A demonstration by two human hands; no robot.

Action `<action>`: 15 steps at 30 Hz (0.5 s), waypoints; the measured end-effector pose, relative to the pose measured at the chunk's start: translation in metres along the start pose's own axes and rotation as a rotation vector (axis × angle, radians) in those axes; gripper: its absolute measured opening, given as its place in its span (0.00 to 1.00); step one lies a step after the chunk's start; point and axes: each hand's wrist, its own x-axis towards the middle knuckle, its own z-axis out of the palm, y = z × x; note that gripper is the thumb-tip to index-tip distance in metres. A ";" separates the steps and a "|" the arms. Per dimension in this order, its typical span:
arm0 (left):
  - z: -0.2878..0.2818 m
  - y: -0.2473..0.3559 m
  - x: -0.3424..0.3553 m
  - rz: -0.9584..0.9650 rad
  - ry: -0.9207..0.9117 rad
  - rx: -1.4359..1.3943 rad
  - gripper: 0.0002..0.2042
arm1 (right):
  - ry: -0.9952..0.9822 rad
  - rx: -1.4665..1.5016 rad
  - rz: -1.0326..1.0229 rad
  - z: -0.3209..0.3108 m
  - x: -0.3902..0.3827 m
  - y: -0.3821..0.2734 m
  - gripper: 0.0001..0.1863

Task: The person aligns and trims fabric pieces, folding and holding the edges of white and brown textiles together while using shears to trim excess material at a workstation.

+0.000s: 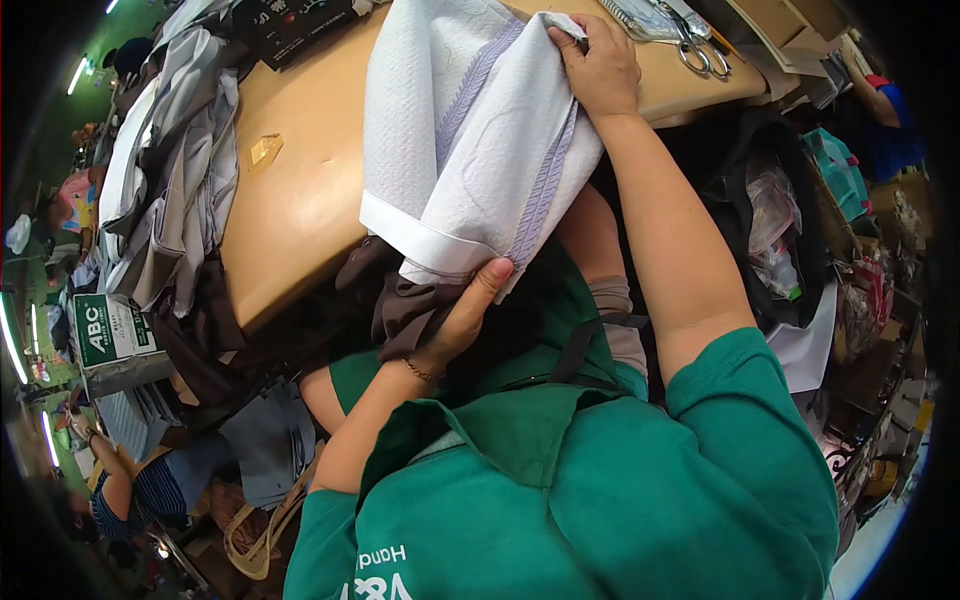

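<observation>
A white textured garment piece (480, 165) with lavender overlocked seams and a smooth white band along its lower end hangs between my hands. It lies partly over the table's near edge. At the upper right, my right hand (603, 68) pinches a corner of it between thumb and fingers. My left hand (468, 312) grips the lower corner by the band, thumb on top and fingers hidden underneath. Dark brown cloth (410, 312) bunches just below, beside my left hand; whether that hand holds it too, I cannot tell.
The tan tabletop (300, 200) carries a small amber piece (265, 149), scissors (698, 50) and a black box (290, 25). Grey and white cloth pieces (180, 170) drape over its left end. A black bag (770, 210) stands at right. Other people are farther off.
</observation>
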 end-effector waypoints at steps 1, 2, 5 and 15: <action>0.000 0.002 0.001 0.016 -0.009 -0.002 0.20 | 0.002 -0.004 -0.013 0.001 0.000 0.001 0.23; 0.000 0.003 0.001 0.031 -0.017 -0.005 0.20 | 0.004 -0.008 -0.026 0.002 0.001 0.002 0.23; 0.001 0.005 0.001 0.081 -0.007 -0.101 0.22 | 0.020 -0.024 -0.021 0.001 -0.001 -0.006 0.23; 0.000 -0.004 -0.019 -0.005 0.034 -0.013 0.26 | -0.138 0.021 0.093 -0.015 0.003 -0.025 0.27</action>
